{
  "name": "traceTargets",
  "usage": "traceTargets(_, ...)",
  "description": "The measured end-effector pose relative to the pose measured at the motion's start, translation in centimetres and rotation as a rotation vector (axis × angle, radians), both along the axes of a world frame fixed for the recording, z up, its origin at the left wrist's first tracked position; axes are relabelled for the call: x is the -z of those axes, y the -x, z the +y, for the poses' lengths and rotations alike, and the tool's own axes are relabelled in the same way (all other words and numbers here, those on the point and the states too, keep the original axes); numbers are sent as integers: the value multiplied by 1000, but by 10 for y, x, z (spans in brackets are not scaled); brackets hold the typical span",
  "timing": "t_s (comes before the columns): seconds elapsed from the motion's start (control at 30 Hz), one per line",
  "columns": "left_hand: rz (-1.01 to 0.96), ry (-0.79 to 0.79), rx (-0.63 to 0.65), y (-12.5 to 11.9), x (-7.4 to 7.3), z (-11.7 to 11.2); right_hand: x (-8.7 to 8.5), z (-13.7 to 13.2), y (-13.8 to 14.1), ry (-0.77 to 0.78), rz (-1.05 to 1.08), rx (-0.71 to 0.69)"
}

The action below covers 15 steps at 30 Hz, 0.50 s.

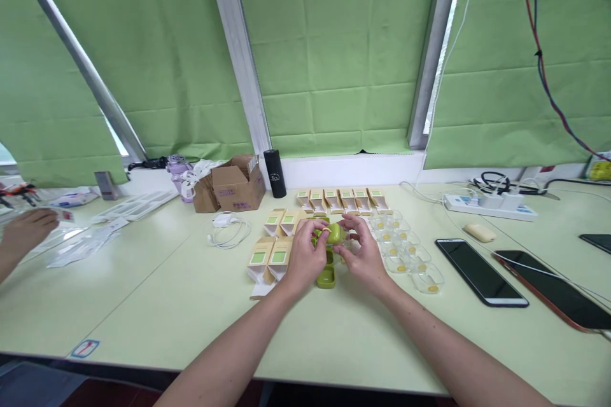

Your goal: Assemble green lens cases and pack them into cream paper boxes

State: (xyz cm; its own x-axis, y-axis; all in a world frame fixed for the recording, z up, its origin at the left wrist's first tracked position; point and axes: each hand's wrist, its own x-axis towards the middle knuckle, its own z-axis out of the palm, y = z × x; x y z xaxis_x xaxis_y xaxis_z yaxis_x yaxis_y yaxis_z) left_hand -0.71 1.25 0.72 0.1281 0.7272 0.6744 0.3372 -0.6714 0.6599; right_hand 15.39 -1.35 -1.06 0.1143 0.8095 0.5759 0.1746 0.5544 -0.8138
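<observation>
My left hand (305,257) and my right hand (365,254) meet over the middle of the pale green table (191,305), fingers pinched round a small green case (334,232) held just above the surface. Another green case (326,277) lies on the table below my hands. Small tan boxes with green labels (270,255) lie to the left of my hands, and a row of the same boxes (340,198) stands behind them. Several clear plastic trays with yellow pieces (405,254) lie to the right.
Two phones (480,270) lie at the right, with a power strip (489,205) and cables behind. A black cylinder (275,173), a cardboard box (237,183) and a white cable (228,229) stand left of centre. Another person's hand (26,232) rests at the far left.
</observation>
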Motion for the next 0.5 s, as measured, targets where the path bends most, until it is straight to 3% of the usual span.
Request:
traceTargets(0.27,-94,-31,9,0,-6,-4,0,1,-1,-19,-10,17)
traceTargets(0.5,-462,68,24,0,-12,5,0,2,-3,-32,-30,30)
